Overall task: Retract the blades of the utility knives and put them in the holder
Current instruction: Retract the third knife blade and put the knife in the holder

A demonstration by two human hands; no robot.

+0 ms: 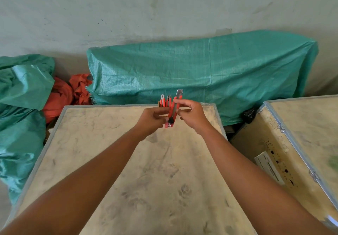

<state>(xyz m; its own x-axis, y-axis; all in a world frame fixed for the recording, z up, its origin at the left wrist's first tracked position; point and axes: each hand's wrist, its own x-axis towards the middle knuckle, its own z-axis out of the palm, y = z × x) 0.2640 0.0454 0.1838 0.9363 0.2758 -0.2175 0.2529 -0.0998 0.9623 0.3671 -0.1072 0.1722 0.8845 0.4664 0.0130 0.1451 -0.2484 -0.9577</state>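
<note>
Head view: both hands, left [152, 118] and right [192, 114], clasping red knife [172, 114] above surface [146, 170], blade [179, 93] still out, holder [161, 104] just behind. Risk: slipping thumb, cut fingers.

Three knives [172, 112] (two holstered), two crates [139, 170]

Lighting: soft, even daylight, moderately bright; shadows faint. No strong glare. Wide-angle lens bends edges; slight motion blur at lower right corner.
</note>
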